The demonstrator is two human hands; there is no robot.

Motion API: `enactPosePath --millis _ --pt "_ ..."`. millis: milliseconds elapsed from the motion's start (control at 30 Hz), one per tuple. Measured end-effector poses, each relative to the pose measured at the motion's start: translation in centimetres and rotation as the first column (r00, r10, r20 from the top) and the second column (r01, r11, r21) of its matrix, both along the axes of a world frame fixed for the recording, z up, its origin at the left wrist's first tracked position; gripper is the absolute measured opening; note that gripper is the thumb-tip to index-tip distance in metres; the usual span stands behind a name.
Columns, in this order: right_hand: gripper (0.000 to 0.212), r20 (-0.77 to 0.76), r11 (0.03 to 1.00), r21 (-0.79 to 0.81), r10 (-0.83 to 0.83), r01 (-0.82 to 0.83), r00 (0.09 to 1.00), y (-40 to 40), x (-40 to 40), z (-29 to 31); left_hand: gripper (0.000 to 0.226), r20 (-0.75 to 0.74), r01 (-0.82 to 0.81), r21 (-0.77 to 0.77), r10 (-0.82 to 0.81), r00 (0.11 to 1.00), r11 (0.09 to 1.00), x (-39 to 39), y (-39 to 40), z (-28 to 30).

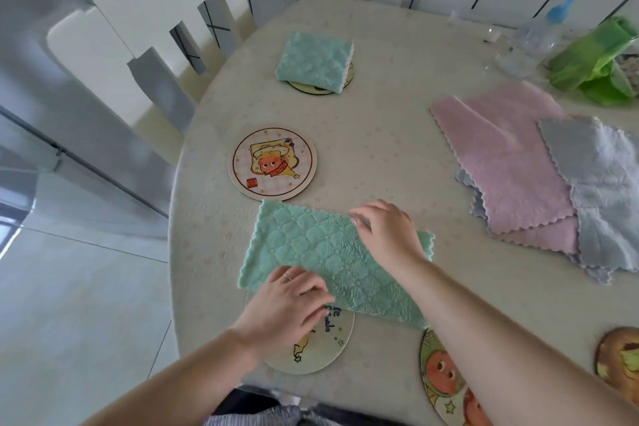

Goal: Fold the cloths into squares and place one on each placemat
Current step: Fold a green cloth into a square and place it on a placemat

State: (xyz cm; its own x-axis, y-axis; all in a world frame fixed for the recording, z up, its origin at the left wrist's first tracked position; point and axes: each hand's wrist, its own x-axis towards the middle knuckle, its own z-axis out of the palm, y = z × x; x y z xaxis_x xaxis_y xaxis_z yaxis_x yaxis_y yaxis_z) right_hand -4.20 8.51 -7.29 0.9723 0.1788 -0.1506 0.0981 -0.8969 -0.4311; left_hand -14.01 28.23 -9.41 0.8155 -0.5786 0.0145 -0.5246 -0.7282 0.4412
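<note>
A teal quilted cloth [321, 249] lies folded in a long rectangle near the table's front. My left hand [287, 308] pinches its near edge over a round placemat [321, 349]. My right hand [383, 228] pinches the cloth's far edge near the middle. A second teal cloth [314, 60], folded square, sits on a far placemat [349, 74]. A bare cartoon placemat [272, 163] lies between them. Pink cloths [501, 162] and grey-blue cloths [608, 190] are stacked unfolded at the right.
Two more round placemats lie at the front edge, one [446, 384] under my right forearm, one [619, 360] at the far right. A green plastic bag [594, 62] and a clear bottle [529, 41] stand at the back right. A white chair [138, 41] is at the left.
</note>
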Motion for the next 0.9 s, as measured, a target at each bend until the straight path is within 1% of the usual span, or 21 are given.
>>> enactPosePath --millis 133,233,300,333,400,467,533,567,600,633,667,700,733,767,800,833,867,900 --pt "0.027 -0.059 0.99 -0.104 0.089 -0.094 0.994 0.8 1.7 -0.3 0.017 -0.033 -0.111 -0.07 0.109 0.994 0.991 -0.2 -0.6 -0.3" --pt "0.024 -0.103 0.982 -0.153 0.094 -0.109 0.99 1.3 2.0 -0.6 0.014 -0.045 -0.147 -0.077 0.144 0.988 0.986 -0.3 -1.0 -0.1" --pt "0.022 -0.125 0.972 -0.182 0.126 -0.148 0.984 1.4 2.1 -0.6 0.012 -0.061 -0.172 -0.077 0.167 0.984 0.982 -0.1 -1.2 0.1" --pt "0.021 -0.132 0.971 -0.168 0.146 -0.168 0.98 1.3 2.1 -0.5 0.011 -0.059 -0.182 -0.082 0.177 0.982 0.98 -0.2 -1.3 0.2" --pt "0.018 -0.155 0.979 -0.083 0.169 -0.184 0.973 1.0 1.9 0.3 0.01 -0.05 -0.206 -0.09 0.203 0.978 0.974 -0.3 -1.3 0.5" --pt "0.012 -0.184 0.989 0.025 0.147 -0.145 0.972 0.5 1.7 1.5 0.01 -0.041 -0.263 -0.105 0.26 0.965 0.959 -0.6 -0.9 1.2" --pt "0.009 -0.204 0.99 0.123 0.092 -0.068 0.975 -0.4 1.3 2.8 0.012 -0.041 -0.345 -0.162 0.343 0.938 0.924 -0.8 -0.3 2.0" --pt "0.009 -0.21 0.983 0.182 0.05 -0.011 0.976 -0.8 1.0 3.4 0.011 -0.07 -0.393 -0.21 0.388 0.919 0.895 -0.9 -0.1 2.7" --pt "0.01 -0.212 0.966 0.255 0.007 0.049 0.977 -1.1 0.7 3.9 0.009 -0.135 -0.458 -0.273 0.437 0.889 0.846 -0.9 0.0 3.5" --pt "0.01 -0.218 0.939 0.328 -0.036 0.108 0.975 -1.4 0.3 4.5 0.009 -0.251 -0.547 -0.341 0.486 0.837 0.765 -1.0 0.0 4.1" --pt "0.009 -0.226 0.91 0.384 -0.072 0.157 0.972 -1.6 -0.2 4.9 0.013 -0.41 -0.649 -0.39 0.508 0.758 0.653 -0.9 -0.1 4.7" --pt "0.009 -0.242 0.889 0.413 -0.101 0.197 0.965 -1.7 -0.8 5.2 0.015 -0.573 -0.744 -0.41 0.486 0.66 0.527 -0.8 -0.3 5.3" --pt "0.01 -0.265 0.872 0.431 -0.123 0.232 0.956 -1.7 -1.6 5.5 0.017 -0.704 -0.814 -0.418 0.423 0.571 0.404 -0.6 -0.6 5.7" --pt "0.012 -0.3 0.851 0.45 -0.142 0.271 0.943 -1.7 -2.6 5.6 0.018 -0.8 -0.863 -0.403 0.341 0.493 0.303 -0.5 -0.7 6.1" --pt "0.017 -0.344 0.822 0.473 -0.158 0.316 0.926 -1.6 -3.7 5.7 0.02 -0.867 -0.894 -0.38 0.244 0.433 0.237 -0.5 -0.8 6.4" --pt "0.026 -0.39 0.794 0.493 -0.165 0.357 0.906 -1.5 -4.8 5.8 0.021 -0.904 -0.907 -0.363 0.152 0.398 0.215 -0.6 -1.0 6.5" --pt "0.036 -0.419 0.776 0.508 -0.156 0.374 0.894 -1.5 -5.8 5.7 0.022 -0.917 -0.902 -0.356 0.095 0.387 0.243 -0.7 -1.0 6.6" --pt "0.045 -0.428 0.778 0.511 -0.137 0.364 0.894 -1.5 -6.8 5.6 0.022 -0.912 -0.881 -0.356 0.091 0.401 0.312 -0.7 -0.9 6.5"
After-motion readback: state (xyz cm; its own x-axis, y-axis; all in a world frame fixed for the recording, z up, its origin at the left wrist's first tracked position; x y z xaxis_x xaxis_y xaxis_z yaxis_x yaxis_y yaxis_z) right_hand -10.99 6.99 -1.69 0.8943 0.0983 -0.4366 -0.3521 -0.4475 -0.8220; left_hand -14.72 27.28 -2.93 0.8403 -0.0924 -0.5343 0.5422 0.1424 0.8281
